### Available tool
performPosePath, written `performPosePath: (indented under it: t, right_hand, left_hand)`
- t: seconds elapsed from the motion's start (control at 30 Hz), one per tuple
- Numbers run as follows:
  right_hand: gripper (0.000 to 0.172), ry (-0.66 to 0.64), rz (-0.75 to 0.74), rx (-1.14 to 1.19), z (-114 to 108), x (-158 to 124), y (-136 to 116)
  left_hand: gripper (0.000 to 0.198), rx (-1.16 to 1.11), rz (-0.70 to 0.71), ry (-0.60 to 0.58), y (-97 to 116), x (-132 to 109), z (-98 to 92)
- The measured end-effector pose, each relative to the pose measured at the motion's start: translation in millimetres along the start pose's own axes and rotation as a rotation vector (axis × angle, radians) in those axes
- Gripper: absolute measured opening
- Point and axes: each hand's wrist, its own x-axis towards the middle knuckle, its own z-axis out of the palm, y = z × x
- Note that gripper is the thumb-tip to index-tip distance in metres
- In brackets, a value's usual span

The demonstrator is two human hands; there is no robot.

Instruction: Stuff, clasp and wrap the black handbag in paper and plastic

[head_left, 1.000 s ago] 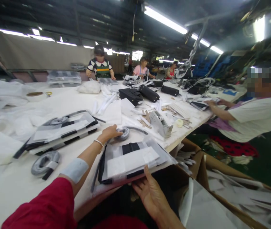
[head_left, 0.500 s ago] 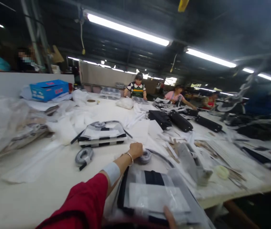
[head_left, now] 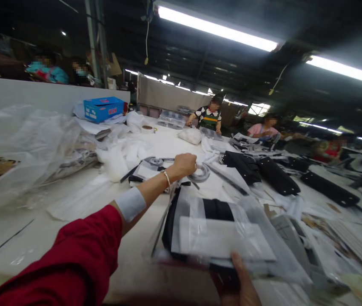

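Observation:
My left hand (head_left: 183, 164) is closed around a coiled grey strap (head_left: 200, 173), held a little above the white table (head_left: 72, 229). In front of me a clear plastic packet (head_left: 222, 236) with black and white pieces inside is lifted at its near edge by my right hand (head_left: 240, 280), thumb on top. Behind my left hand lies another black-and-white packet (head_left: 144, 172) with a second grey coil (head_left: 155, 161) on it.
Crumpled clear plastic (head_left: 24, 144) piles up at the left, with a blue box (head_left: 103, 109) behind it. Black bags (head_left: 276, 176) and paper scraps cover the right side. Other people (head_left: 210, 115) work at the far end. A tape roll (head_left: 147, 128) sits mid-table.
My left hand has picked the grey coil up off the table and raised it. The packet has come up with my right hand. My view has swung left and upward.

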Motion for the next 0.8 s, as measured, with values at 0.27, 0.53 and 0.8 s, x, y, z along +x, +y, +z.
performPosePath:
  t: [0.27,0.53,0.8]
  right_hand:
    - [0.029,-0.184,0.108,0.296,221.9,71.5,-13.8]
    - [0.037,-0.116,0.177,-0.014,240.6,124.4,39.2]
    - [0.056,-0.239,0.420,-0.271,226.7,112.3,29.4]
  left_hand:
    - [0.049,-0.011,-0.061,0.354,-120.1,7.9,-98.7]
    - [0.036,-0.461,-0.453,0.538,-198.9,-129.2,23.3]
    - [0.049,-0.803,-0.599,0.464,-200.6,-147.1,68.2]
